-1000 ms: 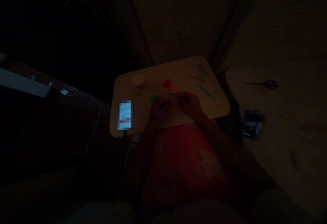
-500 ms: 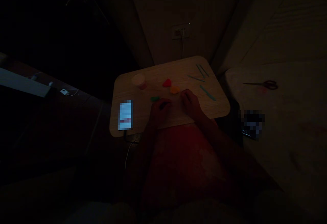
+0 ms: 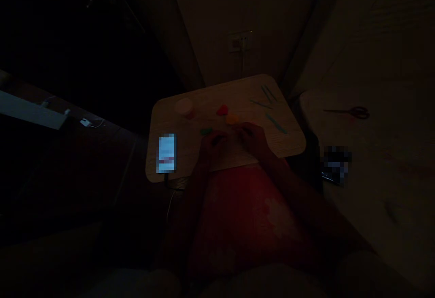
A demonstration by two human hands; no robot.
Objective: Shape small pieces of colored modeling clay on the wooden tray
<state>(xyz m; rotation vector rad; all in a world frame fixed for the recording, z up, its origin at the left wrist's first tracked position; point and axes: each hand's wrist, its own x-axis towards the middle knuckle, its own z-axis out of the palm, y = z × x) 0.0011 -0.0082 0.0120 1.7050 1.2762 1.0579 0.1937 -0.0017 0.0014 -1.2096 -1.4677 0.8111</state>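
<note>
In very dim light, my left hand (image 3: 211,145) rests low over a small wooden table, its fingers curled in toward the middle. Just below a green lump (image 3: 206,131), it does not visibly hold that lump. My right hand (image 3: 253,137) faces it from the right, fingers bent and close to the left fingertips. Whatever lies between the fingers is too dark to make out. An orange-yellow lump (image 3: 232,119), like modelling clay, sits just beyond the right fingertips. Behind it is a red lump (image 3: 222,110).
On the table (image 3: 183,164) stand a pale lidded tub (image 3: 184,108) and a lit phone (image 3: 166,153) with a cable. Several thin teal tools (image 3: 276,123) lie at the right. Scissors (image 3: 360,112) and a dark blurred-out object (image 3: 335,164) rest on the pale surface beyond.
My right hand has shifted slightly left, its fingertips now nearer my left hand and the orange-yellow lump. The left hand has barely moved. The lumps keep their places.
</note>
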